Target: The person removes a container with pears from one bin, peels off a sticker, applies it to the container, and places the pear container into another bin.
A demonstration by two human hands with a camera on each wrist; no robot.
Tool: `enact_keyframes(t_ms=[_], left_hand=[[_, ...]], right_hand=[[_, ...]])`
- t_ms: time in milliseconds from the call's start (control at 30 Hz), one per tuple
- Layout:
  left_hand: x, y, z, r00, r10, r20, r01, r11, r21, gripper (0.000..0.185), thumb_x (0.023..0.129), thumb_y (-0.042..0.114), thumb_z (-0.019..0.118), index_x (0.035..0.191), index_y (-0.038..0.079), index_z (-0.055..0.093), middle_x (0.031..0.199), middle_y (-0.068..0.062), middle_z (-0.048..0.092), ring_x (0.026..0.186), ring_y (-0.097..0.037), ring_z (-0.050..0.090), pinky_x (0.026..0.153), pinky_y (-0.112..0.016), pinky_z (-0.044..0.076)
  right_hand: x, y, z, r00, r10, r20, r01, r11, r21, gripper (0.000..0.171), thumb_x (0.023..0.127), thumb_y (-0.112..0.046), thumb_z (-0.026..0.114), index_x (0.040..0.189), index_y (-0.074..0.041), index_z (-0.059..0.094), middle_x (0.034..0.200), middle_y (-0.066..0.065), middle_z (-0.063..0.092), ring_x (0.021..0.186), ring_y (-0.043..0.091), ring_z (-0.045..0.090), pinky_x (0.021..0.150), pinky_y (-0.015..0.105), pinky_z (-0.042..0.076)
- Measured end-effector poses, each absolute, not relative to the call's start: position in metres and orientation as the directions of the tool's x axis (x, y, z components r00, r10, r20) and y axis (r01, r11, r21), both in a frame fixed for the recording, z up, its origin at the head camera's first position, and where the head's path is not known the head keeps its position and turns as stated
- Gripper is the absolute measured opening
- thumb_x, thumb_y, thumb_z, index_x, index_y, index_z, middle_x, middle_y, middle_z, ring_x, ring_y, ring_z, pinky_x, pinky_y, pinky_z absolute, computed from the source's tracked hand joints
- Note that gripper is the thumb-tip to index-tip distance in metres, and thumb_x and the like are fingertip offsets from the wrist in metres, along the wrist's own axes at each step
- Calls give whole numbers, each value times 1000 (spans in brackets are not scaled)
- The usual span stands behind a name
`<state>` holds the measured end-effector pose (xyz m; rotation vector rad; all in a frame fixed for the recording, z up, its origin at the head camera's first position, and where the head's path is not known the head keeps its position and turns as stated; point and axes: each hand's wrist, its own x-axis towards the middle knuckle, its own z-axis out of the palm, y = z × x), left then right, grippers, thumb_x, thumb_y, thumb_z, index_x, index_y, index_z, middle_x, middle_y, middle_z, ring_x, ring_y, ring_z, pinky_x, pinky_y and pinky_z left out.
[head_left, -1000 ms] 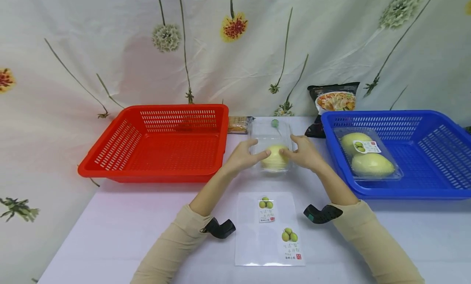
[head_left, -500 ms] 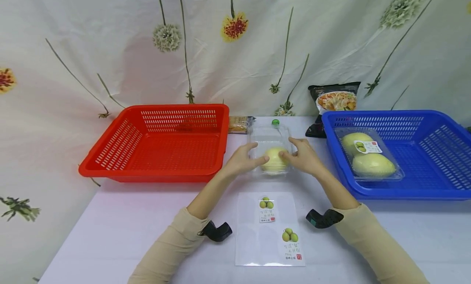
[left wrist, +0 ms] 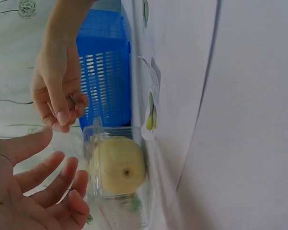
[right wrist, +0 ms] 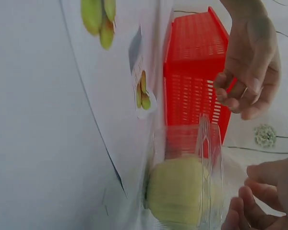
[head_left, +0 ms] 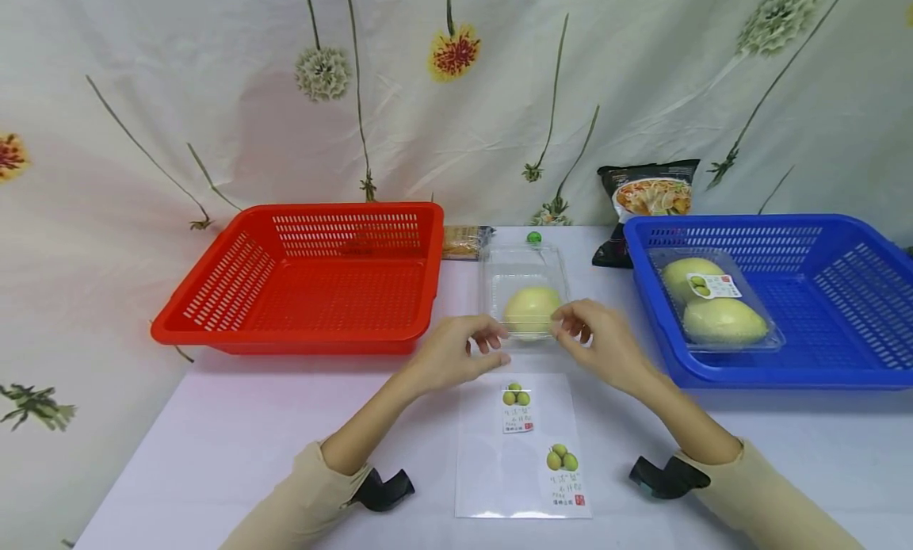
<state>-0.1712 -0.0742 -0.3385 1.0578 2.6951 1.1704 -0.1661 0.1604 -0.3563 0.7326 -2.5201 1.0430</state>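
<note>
A clear plastic clamshell box (head_left: 524, 279) stands behind the sticker sheet, with one pale yellow, melon-like fruit (head_left: 532, 308) in its near half. The same fruit (left wrist: 120, 165) shows a dark spot on its end in the left wrist view. My left hand (head_left: 460, 348) hovers by the box's near left corner, fingers loosely bent and holding nothing. At the near right corner, my right hand (head_left: 602, 344) has its thumb and fingers close together with nothing visible between them. Both wrist views show the hands above the box, apart from it.
Fruit-printed stickers (head_left: 518, 407) lie on a clear sheet (head_left: 485, 471) in front. A red basket (head_left: 285, 348) stands left; a blue basket (head_left: 799, 376) on the right holds a labelled box of fruit (head_left: 720, 320). Behind are a noodle packet (head_left: 464, 241), a green ball (head_left: 533, 237) and a black bag (head_left: 652, 189).
Both hands have come off the box's sides and drawn back toward its near edge, the left one slightly leftward and the right one rightward. The box and fruit stay in about the same place.
</note>
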Motion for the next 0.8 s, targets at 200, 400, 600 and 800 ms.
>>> enact_keyframes(t_ms=[200,400,600,800], left_hand=[[-167,-81,-345,-698,716,-16,563,563,605,32,80,15,74,107,1,65,89,-8,66,79,-16,59,76,-29,50],[-167,-80,-348,-660,715,-230,527,658,538,41,75,16,78,111,4,62,87,-4,61,80,-16,54,75,-25,45],[-171,-76,-352,-643,713,-278,520,674,524,38,73,14,80,105,4,63,80,-2,58,76,-12,51,73,-24,43],[-174,-75,-356,-649,697,-305,497,691,524,37,70,11,82,102,3,63,78,-2,56,73,-10,48,70,-22,41]], right_hand=[[-151,157,-367,-756,-582,301,-612,465,-640,13,83,0,65,95,2,64,76,-4,58,66,5,52,57,22,48],[-152,149,-378,-729,-670,142,-591,510,-625,26,83,-7,68,107,2,64,92,5,65,80,14,57,67,24,50],[-153,141,-383,-701,-708,90,-619,540,-570,31,82,-12,70,110,2,64,96,5,62,81,14,54,69,23,46],[-151,135,-383,-716,-697,24,-599,597,-533,45,78,-13,75,116,4,60,92,4,56,76,10,48,67,22,43]])
